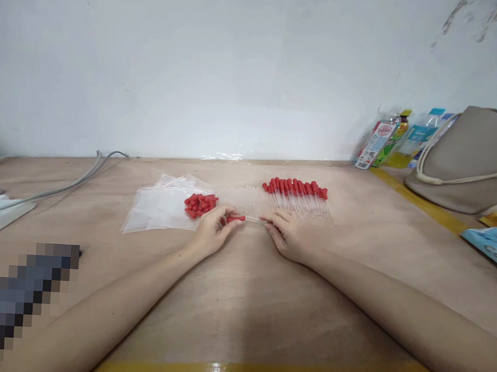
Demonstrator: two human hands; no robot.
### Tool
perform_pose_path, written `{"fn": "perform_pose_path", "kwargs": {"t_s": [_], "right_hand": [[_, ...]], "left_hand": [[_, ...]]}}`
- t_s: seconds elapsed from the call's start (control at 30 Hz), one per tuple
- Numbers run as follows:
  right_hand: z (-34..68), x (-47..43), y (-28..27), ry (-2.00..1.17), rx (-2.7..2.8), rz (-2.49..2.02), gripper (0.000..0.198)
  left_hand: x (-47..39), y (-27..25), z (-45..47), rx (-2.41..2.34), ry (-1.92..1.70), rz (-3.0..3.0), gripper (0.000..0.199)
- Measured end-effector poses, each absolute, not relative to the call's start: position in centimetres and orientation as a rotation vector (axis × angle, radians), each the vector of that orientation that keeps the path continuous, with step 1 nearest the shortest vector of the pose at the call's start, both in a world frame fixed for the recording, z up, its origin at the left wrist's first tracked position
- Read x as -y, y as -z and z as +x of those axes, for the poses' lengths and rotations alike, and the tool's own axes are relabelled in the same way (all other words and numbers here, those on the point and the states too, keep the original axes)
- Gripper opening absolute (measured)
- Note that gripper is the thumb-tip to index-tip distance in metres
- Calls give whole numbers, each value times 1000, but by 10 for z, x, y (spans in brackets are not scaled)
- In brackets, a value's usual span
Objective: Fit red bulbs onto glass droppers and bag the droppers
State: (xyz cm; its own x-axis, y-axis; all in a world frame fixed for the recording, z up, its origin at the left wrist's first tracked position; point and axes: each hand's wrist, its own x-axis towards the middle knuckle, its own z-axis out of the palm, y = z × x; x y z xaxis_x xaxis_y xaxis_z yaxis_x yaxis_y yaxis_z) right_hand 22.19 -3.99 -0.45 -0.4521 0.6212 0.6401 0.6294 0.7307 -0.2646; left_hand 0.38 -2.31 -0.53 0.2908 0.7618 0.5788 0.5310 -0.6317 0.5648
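While red dropper bulb (pixel 238 218) and clear tube (pixel 254 219) are pinched by left hand (pixel 212 231) and right hand (pixel 286 233), the fragile-looking tube is best held near the bulb.

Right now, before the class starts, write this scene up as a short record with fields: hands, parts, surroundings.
Left hand: pinches a red cap
Right hand: pinches a clear tube
Beside left hand: pile of loose red caps, near translucent sheets
Behind right hand: row of red-capped tubes
Far right: bottles, grey bag
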Motion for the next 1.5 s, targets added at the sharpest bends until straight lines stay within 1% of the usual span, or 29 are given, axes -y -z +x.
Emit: {"fn": "perform_pose_path", "kwargs": {"t_s": [0.23,0.53,0.73,0.87,1.07,1.27,1.5], "right_hand": [[223,37,5,-62,2225,-868,20],[229,30,14,-142,2272,-817,20],[230,31,9,42,2325,-853,23],[227,34,5,172,2353,-859,24],[219,38,2,244,2371,-857,24],[213,37,3,195,2432,-894,25],[205,37,0,49,2481,-992,25]], "left_hand": [[24,4,4,-1072,-1183,2396,18],[31,0,4,-957,-1096,2510,14],[33,-1,6,-967,-947,2562,17],[33,-1,6,-985,-931,2634,18],[32,2,7,-1000,-911,2677,17],[30,4,5,-911,-876,2709,15],[30,3,4,-900,-875,2752,16]]}}
